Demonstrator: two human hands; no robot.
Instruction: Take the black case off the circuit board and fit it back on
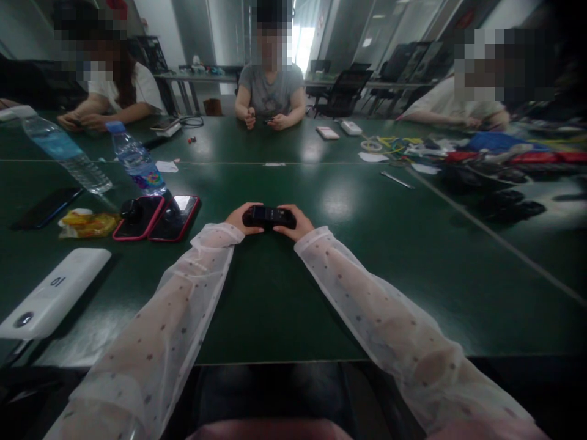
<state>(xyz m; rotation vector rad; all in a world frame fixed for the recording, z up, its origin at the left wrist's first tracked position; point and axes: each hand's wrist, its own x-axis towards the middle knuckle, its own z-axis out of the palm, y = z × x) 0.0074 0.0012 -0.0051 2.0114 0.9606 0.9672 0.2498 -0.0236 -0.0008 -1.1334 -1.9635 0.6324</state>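
Both hands hold a small black device with a dark screen (269, 215), just above or on the green table in front of me; whether it touches the surface I cannot tell. My left hand (241, 219) is closed around its left end, fingers behind and thumb at the near side. My right hand (299, 223) grips the right end in the same manner. Faint light marks show on the screen, too small to read. Sheer white sleeves with dark stars cover both forearms.
Left of my hands lie two red-edged phones (174, 218), a yellow packet (88, 224) and a white power bank (59, 293). Two water bottles (137, 160) stand behind. Tangled cables (394, 146) and black items (511, 206) lie right. Several people sit around the green table (284, 293).
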